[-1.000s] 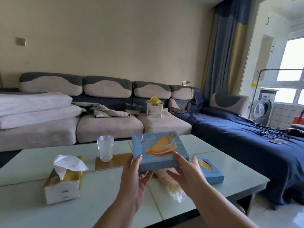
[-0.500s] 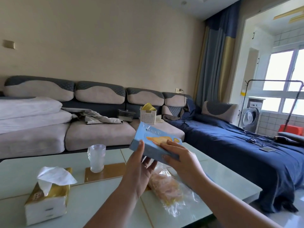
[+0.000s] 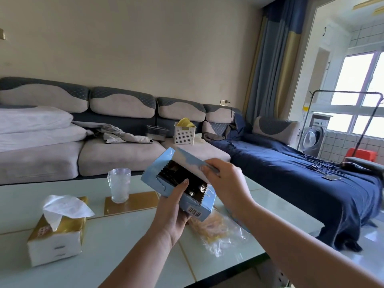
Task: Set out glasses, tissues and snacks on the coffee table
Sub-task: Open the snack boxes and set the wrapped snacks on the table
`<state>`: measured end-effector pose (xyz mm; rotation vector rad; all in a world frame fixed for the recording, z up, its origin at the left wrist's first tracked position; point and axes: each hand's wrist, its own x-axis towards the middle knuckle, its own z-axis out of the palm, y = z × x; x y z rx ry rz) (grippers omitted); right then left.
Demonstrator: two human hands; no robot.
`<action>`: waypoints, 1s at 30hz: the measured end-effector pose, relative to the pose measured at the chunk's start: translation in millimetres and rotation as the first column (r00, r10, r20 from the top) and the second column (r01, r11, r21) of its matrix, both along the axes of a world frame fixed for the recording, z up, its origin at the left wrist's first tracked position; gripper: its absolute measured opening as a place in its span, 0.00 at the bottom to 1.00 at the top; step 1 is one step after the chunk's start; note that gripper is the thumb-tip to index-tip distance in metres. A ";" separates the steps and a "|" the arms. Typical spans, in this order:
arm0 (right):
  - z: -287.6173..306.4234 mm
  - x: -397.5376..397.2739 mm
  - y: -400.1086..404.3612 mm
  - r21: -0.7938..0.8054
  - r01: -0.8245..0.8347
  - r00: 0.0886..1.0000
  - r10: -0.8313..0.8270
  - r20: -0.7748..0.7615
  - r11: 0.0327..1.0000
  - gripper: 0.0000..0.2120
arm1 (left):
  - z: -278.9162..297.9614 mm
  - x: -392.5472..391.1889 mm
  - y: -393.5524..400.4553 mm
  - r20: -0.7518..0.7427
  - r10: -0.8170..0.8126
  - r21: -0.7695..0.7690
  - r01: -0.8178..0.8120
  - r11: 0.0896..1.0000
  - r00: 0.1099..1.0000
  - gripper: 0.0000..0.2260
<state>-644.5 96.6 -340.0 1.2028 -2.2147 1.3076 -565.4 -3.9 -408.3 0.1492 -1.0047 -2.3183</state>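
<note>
My left forearm comes up from the bottom of the view, and my left hand [image 3: 172, 213] holds the blue snack box [image 3: 166, 181] from below, palm up, with the fingers curled around its near side and the thumb lying over the open top. My right arm reaches in from the lower right; my right hand [image 3: 225, 183] pinches the raised lid flap of the box between thumb and fingers. Inside the box I see a dark tray. The box is in the air above the coffee table [image 3: 124, 242]. Under it lies a clear snack bag [image 3: 216, 227]. To the left stands the tissue pack [image 3: 56, 238], and farther, the glass [image 3: 118, 185] on a gold coaster [image 3: 135, 201]. Behind is the sofa [image 3: 116, 154].
</note>
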 end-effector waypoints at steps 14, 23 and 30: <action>-29.7 -16.3 8.0 -0.347 -0.099 0.867 0.252 0.430 0.933 0.13 | -10.9 13.7 -26.2 0.311 -0.057 -0.142 0.106 0.984 0.949 0.16; -52.2 -15.1 12.6 -0.365 -0.077 0.382 0.366 0.848 0.928 0.12 | -10.1 11.8 -38.9 0.386 -0.126 -0.118 0.185 0.976 0.914 0.23; -71.3 -13.1 11.4 -0.562 0.149 0.394 0.473 0.788 0.814 0.10 | -8.7 -1.8 -36.4 0.436 0.142 -0.318 0.004 0.948 0.889 0.20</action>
